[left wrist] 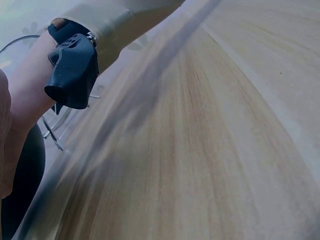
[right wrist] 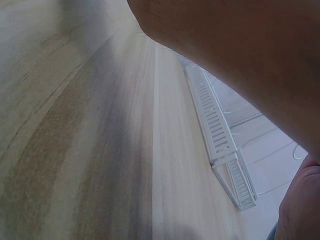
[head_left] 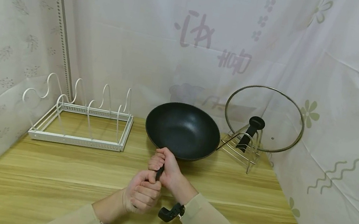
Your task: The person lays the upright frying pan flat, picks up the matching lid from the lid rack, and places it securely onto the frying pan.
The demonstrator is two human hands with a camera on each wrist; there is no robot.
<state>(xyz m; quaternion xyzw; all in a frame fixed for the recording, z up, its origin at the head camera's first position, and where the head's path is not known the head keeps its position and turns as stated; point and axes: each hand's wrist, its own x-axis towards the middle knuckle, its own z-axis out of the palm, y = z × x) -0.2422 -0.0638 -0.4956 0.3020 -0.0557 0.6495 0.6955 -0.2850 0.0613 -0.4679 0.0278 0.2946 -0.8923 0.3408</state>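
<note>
A black wok [head_left: 183, 128] is in the middle of the head view, its bowl tipped toward me so the inside shows. Both hands grip its black handle [head_left: 159, 172], one behind the other. My right hand [head_left: 168, 166] wraps the handle close to the bowl. Nearer to me, my left hand [head_left: 143, 192] curls round the handle's end and hides most of it. Part of the dark wok [left wrist: 26, 180] shows at the left edge of the left wrist view, beside the right forearm.
A white wire pan rack [head_left: 77, 141] stands on the wooden table [head_left: 75, 173] at left. To the right, a glass lid [head_left: 283, 118] with a black knob [head_left: 257, 122] leans upright in a small metal wire stand [head_left: 249, 162]. Patterned cloth [head_left: 122, 46] hangs behind and at both sides.
</note>
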